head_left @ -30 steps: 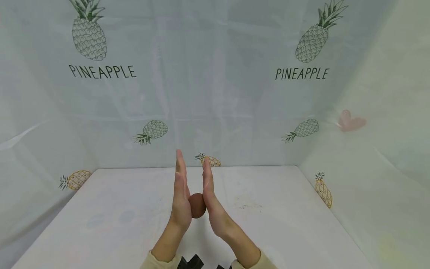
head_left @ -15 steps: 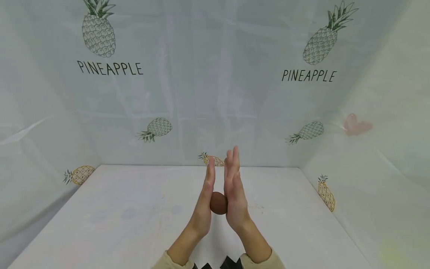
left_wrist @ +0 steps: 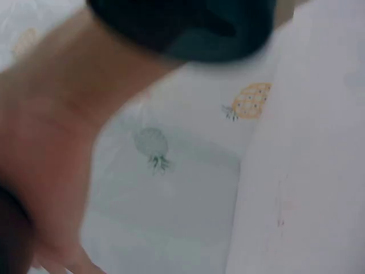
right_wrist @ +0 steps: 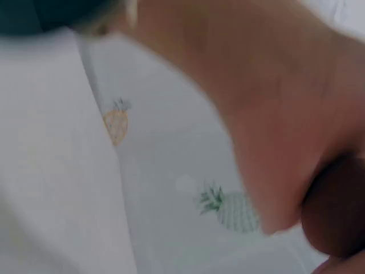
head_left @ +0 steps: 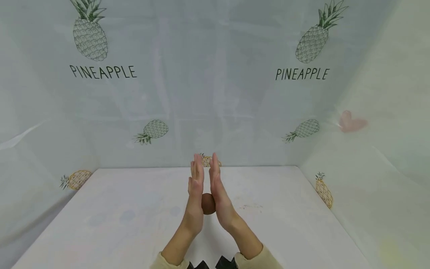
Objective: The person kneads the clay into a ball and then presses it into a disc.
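A smooth, round brown ball (head_left: 208, 204) sits between the two palms, raised above the table; its material cannot be told. My left hand (head_left: 196, 198) presses it from the left, fingers straight and pointing up. From the right, the palm of my right hand (head_left: 221, 198) bears on it, with the fingers likewise straight. The palms lie almost parallel, apart by the ball's width. In the right wrist view the dark ball (right_wrist: 337, 208) shows against the right palm. Only a dark edge of the ball (left_wrist: 12, 237) appears in the left wrist view, beside the blurred left hand.
Below the hands lies a white table (head_left: 134, 209) with faint stains and small reddish marks (head_left: 252, 206) to the right. Pale sheeting (head_left: 228, 93) printed with pineapples hangs at the back and both sides. Dark wrist bands (head_left: 226, 262) show by the beige sleeves.
Both hands shifted right and then back left with the ball between them. They rub past each other, and the ball turns between the palms. The head view swayed slightly and returned.
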Demonstrator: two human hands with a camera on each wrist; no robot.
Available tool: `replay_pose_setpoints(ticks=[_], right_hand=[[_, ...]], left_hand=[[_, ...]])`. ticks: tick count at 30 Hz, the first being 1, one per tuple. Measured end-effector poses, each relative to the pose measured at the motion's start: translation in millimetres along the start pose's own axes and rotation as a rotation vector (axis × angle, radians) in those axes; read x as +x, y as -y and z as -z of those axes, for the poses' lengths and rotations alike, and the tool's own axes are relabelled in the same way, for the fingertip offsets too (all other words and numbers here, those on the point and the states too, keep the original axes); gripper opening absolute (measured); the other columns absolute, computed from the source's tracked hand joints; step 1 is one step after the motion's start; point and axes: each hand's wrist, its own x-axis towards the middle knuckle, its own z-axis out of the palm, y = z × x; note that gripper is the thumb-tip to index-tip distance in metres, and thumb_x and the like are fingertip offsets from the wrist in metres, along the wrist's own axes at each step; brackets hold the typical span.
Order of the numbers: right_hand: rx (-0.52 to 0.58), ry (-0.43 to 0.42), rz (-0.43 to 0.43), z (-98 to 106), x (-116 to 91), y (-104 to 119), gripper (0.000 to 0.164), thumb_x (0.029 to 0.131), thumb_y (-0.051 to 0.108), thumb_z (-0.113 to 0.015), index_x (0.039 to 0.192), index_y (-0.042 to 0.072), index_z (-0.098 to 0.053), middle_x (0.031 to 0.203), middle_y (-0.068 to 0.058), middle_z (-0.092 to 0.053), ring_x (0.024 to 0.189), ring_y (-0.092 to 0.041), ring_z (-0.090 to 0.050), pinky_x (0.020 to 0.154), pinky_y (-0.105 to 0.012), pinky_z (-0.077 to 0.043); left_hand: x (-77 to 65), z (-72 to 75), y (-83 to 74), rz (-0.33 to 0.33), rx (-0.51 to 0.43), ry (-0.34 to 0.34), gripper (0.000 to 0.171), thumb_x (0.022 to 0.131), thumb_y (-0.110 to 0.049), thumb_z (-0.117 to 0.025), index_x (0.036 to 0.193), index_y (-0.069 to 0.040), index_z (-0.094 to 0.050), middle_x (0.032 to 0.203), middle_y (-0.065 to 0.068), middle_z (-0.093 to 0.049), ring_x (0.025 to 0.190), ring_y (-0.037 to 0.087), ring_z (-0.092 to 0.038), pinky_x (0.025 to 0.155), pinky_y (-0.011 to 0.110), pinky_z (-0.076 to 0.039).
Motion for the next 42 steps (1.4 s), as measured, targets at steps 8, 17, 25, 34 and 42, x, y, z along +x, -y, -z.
replay_pose_setpoints(ticks=[8,17,25,34,42], right_hand=[[0.026,-0.055,0.105,0.6,-2.4,15.4,0.060,0.113,0.045,-0.007,0.169,0.040,0.013,0.177,0.010,0.013,0.164,-0.022,0.011,0.124,-0.065,0.016],[0.087,-0.153,0.049,10.4,10.9,2.8,0.061,0.114,0.046,-0.013,0.170,0.039,0.009,0.177,0.007,0.010,0.164,-0.025,0.012,0.124,-0.066,0.016],[0.024,-0.026,-0.018,-11.8,12.5,-11.7,0.060,0.114,0.048,-0.006,0.169,0.037,0.013,0.175,0.011,0.021,0.163,-0.026,0.015,0.127,-0.061,0.014],[0.050,-0.093,-0.004,-16.0,6.8,-9.5,0.059,0.115,0.048,-0.007,0.169,0.039,0.014,0.177,0.007,0.011,0.164,-0.027,0.010,0.126,-0.065,0.012],[0.033,-0.169,-0.058,-17.8,5.5,-13.7,0.058,0.114,0.053,-0.009,0.168,0.045,0.012,0.177,0.011,0.006,0.165,-0.022,0.007,0.129,-0.062,0.005]], left_hand=[[0.7,-1.2,6.8,0.079,0.000,0.014,0.059,0.113,-0.046,-0.004,0.170,-0.036,0.006,0.175,-0.022,0.011,0.161,0.006,0.017,0.120,0.061,0.025],[-5.9,-3.2,-0.2,0.009,-0.035,0.079,0.059,0.113,-0.044,0.000,0.170,-0.033,0.009,0.176,-0.015,0.014,0.162,0.011,0.020,0.120,0.064,0.024],[1.0,13.9,3.8,0.018,-0.069,-0.065,0.063,0.111,-0.052,-0.001,0.169,-0.033,0.012,0.175,-0.015,0.019,0.160,0.011,0.024,0.119,0.062,0.028],[5.8,9.3,3.2,0.010,-0.032,-0.100,0.064,0.111,-0.053,-0.006,0.168,-0.034,0.018,0.174,-0.012,0.026,0.159,0.011,0.027,0.119,0.061,0.027],[5.3,4.9,5.6,-0.008,-0.012,-0.136,0.068,0.111,-0.053,-0.007,0.168,-0.027,0.020,0.173,-0.014,0.026,0.160,0.015,0.028,0.118,0.060,0.027]])
